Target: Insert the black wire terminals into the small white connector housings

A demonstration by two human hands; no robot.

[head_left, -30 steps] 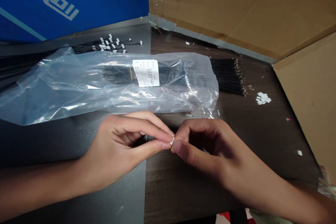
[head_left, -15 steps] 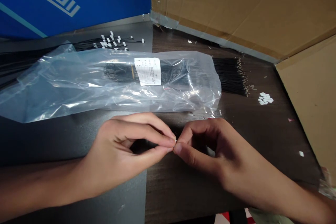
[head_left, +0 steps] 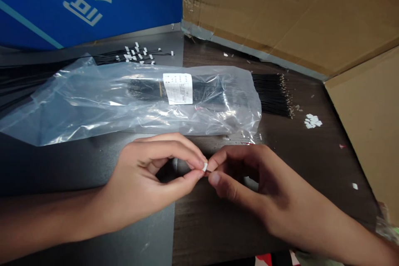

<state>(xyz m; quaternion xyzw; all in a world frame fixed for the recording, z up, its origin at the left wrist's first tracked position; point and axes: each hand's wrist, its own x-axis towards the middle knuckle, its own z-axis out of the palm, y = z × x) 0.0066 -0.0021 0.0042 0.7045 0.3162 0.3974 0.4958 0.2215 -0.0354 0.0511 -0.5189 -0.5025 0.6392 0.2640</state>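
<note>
Between the thumb and fingertips of my left hand (head_left: 156,178) is a small white connector housing (head_left: 205,167). A short piece of dark wire (head_left: 208,171) shows at the housing's right side and runs to the fingertips of my right hand (head_left: 249,178), which pinches it. The rest of the wire is hidden behind that hand. Both hands meet fingertip to fingertip above the table (head_left: 199,228), in front of a clear plastic bag (head_left: 134,112) with a white label (head_left: 178,88).
A bundle of black wires (head_left: 272,93) with bare metal ends sticks out of the bag's right end. Loose white housings (head_left: 312,121) lie in a pile at the right. Wires with white housings (head_left: 134,54) lie behind the bag. A blue panel (head_left: 131,8) and cardboard (head_left: 264,12) stand behind.
My fingertips have parted slightly, so the white housing and a bit of wire now show between them. The view has shifted a little; the bag and bundles lie as before.
</note>
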